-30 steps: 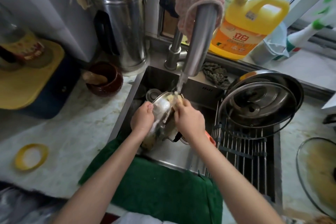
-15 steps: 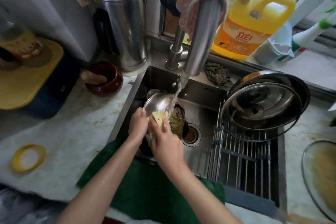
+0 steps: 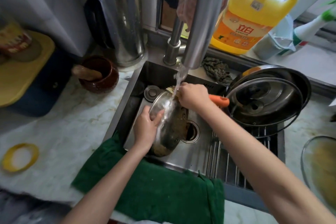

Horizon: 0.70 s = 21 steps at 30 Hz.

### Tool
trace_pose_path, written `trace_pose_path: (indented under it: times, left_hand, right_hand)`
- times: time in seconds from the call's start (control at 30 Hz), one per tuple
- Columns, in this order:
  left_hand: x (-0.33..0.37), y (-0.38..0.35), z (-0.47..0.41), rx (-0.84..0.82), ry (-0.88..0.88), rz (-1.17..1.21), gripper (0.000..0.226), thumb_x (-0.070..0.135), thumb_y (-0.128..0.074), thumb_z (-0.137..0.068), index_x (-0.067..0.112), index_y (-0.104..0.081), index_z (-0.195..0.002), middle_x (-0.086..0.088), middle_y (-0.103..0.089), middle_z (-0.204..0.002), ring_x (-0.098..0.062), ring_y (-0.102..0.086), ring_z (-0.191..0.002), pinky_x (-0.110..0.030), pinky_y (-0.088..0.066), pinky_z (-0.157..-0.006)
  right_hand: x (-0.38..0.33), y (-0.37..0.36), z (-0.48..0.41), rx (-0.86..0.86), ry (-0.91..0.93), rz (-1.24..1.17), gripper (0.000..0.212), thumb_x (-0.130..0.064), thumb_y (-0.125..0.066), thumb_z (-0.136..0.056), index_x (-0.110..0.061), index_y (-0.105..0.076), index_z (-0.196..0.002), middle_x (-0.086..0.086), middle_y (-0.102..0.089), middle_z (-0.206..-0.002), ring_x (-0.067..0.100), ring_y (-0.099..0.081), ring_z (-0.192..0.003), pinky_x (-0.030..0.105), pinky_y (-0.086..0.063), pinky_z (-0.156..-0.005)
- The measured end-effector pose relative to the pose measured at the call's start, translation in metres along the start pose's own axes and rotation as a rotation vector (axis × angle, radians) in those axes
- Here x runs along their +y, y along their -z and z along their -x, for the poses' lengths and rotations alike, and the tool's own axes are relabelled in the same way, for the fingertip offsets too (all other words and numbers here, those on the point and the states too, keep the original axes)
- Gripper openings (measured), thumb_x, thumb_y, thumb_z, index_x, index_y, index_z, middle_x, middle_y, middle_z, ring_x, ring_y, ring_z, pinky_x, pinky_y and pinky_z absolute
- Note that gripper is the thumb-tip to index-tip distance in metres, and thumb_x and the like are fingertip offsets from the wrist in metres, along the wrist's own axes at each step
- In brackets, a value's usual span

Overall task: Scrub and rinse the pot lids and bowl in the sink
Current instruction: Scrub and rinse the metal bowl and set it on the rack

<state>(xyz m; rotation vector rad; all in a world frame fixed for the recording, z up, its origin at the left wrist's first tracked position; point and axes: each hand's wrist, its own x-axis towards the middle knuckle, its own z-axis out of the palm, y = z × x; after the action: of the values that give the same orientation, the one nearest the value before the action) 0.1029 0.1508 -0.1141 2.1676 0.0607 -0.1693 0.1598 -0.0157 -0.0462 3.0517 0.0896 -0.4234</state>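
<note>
Head view: my left hand (image 3: pixel 145 129) grips the steel bowl (image 3: pixel 169 125) under the faucet (image 3: pixel 201 23); my right hand (image 3: pixel 193 96) clutches a scrubber (image 3: pixel 171 90).

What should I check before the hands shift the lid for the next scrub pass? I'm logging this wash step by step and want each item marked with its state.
1. Left hand holds the glass lid by its lower edge: ok.
2. Water from the faucet lands on the lid: ok.
3. Right hand grips a yellowish scrubber at the lid's top edge: ok.
4. Drain unblocked: cannot tell, the lid hides part of it.
5. Room on the sink rack for the rinsed lid: ok, the near bars are bare; the steel lids fill the far end.
6. Lid free of residue: not ok, brownish film shows low on it.
</note>
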Motion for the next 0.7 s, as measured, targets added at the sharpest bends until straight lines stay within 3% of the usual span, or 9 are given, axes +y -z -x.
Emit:
trace_pose_path:
  times: [0.07, 0.17, 0.33, 0.5, 0.63, 0.7]
  left_hand:
    - [0.0, -0.004, 0.002, 0.016, -0.007, 0.005, 0.04, 0.049, -0.051, -0.089, 0.01, -0.049, -0.081, -0.006, -0.055, -0.061, -0.02, -0.05, -0.05, -0.034, -0.036, -0.045]
    - [-0.008, -0.006, 0.004, 0.059, 0.007, 0.039, 0.036, 0.042, -0.044, -0.095, 0.011, -0.048, -0.078, -0.005, -0.053, -0.058, -0.022, -0.049, -0.049, -0.036, -0.034, -0.045]
    - [-0.011, -0.015, 0.008, 0.121, -0.01, 0.013, 0.034, 0.027, -0.035, -0.101, 0.014, -0.045, -0.071, 0.001, -0.043, -0.052, -0.015, -0.04, -0.044, -0.029, -0.025, -0.043]
    - [-0.021, -0.013, 0.01, 0.145, 0.015, 0.051, 0.032, 0.023, -0.036, -0.102, 0.014, -0.049, -0.074, -0.004, -0.049, -0.053, -0.019, -0.045, -0.045, -0.029, -0.029, -0.044]
    - [-0.014, -0.018, 0.009, 0.165, -0.027, 0.014, 0.031, 0.022, -0.038, -0.101, 0.015, -0.049, -0.073, 0.002, -0.046, -0.052, -0.014, -0.044, -0.044, -0.024, -0.025, -0.042]
    - [-0.013, -0.02, 0.008, 0.175, 0.005, 0.016, 0.032, 0.023, -0.037, -0.102, 0.014, -0.051, -0.075, 0.001, -0.049, -0.054, -0.014, -0.045, -0.046, -0.026, -0.027, -0.044]
  right_hand:
    - [0.002, 0.006, -0.002, -0.053, 0.093, -0.062, 0.038, -0.031, -0.046, -0.092, -0.031, -0.057, -0.128, -0.006, -0.057, -0.129, 0.025, -0.062, -0.103, 0.032, -0.043, -0.07]
    - [-0.016, 0.008, 0.023, 0.022, 0.35, -0.058, 0.034, -0.032, -0.047, -0.09, -0.033, -0.061, -0.121, -0.009, -0.059, -0.124, 0.022, -0.063, -0.101, 0.033, -0.049, -0.073]
    - [0.019, -0.01, -0.003, -0.029, 0.058, -0.072, 0.037, -0.042, -0.047, -0.088, -0.03, -0.062, -0.12, -0.004, -0.062, -0.122, 0.026, -0.063, -0.101, 0.035, -0.048, -0.078]
    - [-0.003, 0.006, 0.018, -0.006, 0.315, -0.08, 0.027, -0.032, -0.054, -0.089, -0.022, -0.069, -0.11, -0.002, -0.065, -0.114, 0.026, -0.065, -0.09, 0.032, -0.046, -0.067]
    - [0.023, -0.011, -0.003, -0.071, 0.03, -0.048, 0.034, -0.038, -0.045, -0.089, -0.03, -0.064, -0.115, 0.0, -0.064, -0.111, 0.03, -0.063, -0.098, 0.035, -0.048, -0.076]
    - [0.011, -0.012, 0.003, -0.032, 0.057, -0.131, 0.035, -0.041, -0.045, -0.091, -0.03, -0.064, -0.118, -0.001, -0.062, -0.118, 0.028, -0.065, -0.095, 0.036, -0.05, -0.076]
